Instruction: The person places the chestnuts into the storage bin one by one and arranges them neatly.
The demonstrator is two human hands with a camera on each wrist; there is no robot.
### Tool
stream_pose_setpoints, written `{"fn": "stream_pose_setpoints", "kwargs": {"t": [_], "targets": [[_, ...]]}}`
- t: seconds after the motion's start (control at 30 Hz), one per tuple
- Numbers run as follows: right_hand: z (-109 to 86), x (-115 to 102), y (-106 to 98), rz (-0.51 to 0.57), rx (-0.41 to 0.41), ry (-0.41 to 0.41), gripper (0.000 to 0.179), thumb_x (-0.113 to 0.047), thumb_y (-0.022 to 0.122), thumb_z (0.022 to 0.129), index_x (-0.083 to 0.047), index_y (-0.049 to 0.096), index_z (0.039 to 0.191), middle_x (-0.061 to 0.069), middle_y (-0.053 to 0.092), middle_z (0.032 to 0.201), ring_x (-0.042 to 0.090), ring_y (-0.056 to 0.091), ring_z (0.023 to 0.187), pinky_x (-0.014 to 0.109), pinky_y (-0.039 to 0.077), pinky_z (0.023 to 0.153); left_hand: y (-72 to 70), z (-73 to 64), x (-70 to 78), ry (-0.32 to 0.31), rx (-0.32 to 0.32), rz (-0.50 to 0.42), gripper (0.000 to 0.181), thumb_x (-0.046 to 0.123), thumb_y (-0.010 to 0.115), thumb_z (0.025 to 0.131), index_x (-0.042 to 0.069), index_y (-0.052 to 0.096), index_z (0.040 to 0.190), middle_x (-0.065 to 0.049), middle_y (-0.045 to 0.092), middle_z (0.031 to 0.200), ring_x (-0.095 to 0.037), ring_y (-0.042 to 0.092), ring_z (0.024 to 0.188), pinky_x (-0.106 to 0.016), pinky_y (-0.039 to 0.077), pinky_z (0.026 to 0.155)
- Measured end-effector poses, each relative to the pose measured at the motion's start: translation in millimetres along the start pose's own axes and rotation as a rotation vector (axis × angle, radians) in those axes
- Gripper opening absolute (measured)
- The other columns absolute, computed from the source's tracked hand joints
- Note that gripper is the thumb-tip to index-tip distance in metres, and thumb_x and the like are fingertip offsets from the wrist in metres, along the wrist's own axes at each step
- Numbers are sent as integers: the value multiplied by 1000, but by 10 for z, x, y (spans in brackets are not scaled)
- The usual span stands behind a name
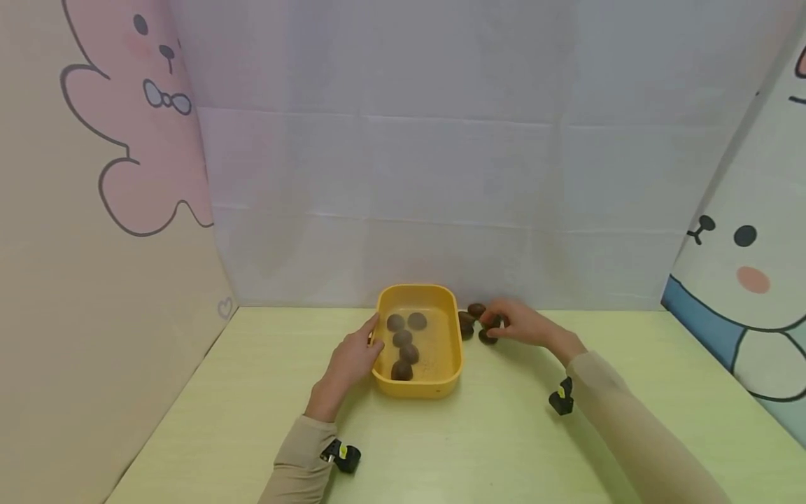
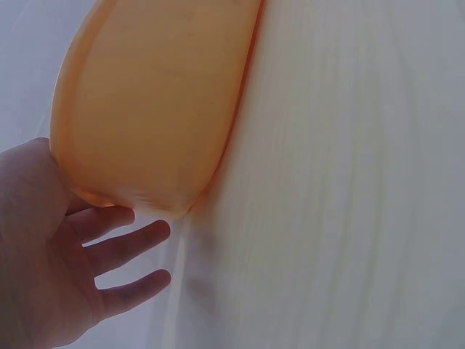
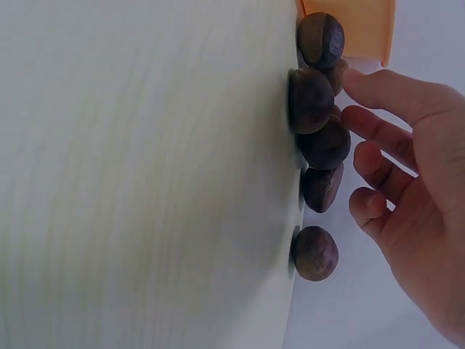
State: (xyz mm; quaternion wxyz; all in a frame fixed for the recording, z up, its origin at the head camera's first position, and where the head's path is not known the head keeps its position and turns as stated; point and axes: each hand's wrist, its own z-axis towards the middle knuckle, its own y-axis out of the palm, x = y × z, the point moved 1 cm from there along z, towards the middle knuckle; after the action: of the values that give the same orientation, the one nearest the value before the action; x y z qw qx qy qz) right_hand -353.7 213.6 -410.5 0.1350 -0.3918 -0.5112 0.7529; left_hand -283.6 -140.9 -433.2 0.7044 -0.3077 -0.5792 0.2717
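A yellow plastic bin (image 1: 418,389) stands at the back middle of the table, with several brown chestnuts (image 1: 408,353) lying mostly along its left half. My left hand (image 1: 352,357) grips the bin's left rim, thumb on the inner side and fingers outside. In the left wrist view three fingers (image 2: 127,246) show spread below the bin's rim. My right hand (image 1: 521,323) hovers at a cluster of chestnuts (image 1: 466,330) to the right of the bin. Its fingers are bent loosely, with thumb and index fingertips close to the chestnuts (image 3: 325,142) and nothing between them.
One chestnut (image 3: 316,254) lies a little apart from the cluster in the right wrist view. A white cloth wall (image 1: 441,259) rises right behind the bin and the cluster. Printed panels with cartoon animals (image 1: 151,140) flank the pale yellow-green table (image 1: 441,448).
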Motion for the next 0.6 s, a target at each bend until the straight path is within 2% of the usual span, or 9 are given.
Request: {"fn": "stream_pose_setpoints", "kwargs": {"t": [0.13, 0.23, 0.37, 0.6], "targets": [[-53, 34, 30, -1, -4, 15, 26, -13, 72, 88, -3, 70, 113, 9, 66, 107, 27, 60, 93, 33, 50, 76, 13, 5, -19, 0, 5, 4, 60, 20, 50, 95, 12, 39, 153, -8, 63, 87, -13, 39, 54, -27, 32, 51], [-83, 34, 46, 6, -23, 35, 32, -14, 74, 87, -3, 69, 117, 10, 64, 110, 27, 58, 94, 31, 49, 75, 16, 10, -25, -4, 4, 8, 60, 20, 50, 95, 12, 39, 154, -8, 63, 85, -13, 39, 53, -27, 32, 50], [-95, 15, 59, -35, -45, 38, 36, -13, 75, 85, -4, 70, 119, 9, 61, 111, 26, 56, 95, 32, 48, 78, 11, 14, -22, -12, -3, 0, 60, 20, 50, 96, 13, 38, 154, -7, 60, 79, -13, 37, 52, -28, 32, 50], [-85, 4, 99, -126, -52, 33, 34, -9, 76, 82, -7, 71, 116, 5, 61, 110, 22, 58, 97, 37, 49, 86, 13, 12, -17, -9, -1, 3, 60, 20, 50, 95, 13, 39, 154, -9, 66, 92, -13, 40, 53, -27, 33, 50]]}}
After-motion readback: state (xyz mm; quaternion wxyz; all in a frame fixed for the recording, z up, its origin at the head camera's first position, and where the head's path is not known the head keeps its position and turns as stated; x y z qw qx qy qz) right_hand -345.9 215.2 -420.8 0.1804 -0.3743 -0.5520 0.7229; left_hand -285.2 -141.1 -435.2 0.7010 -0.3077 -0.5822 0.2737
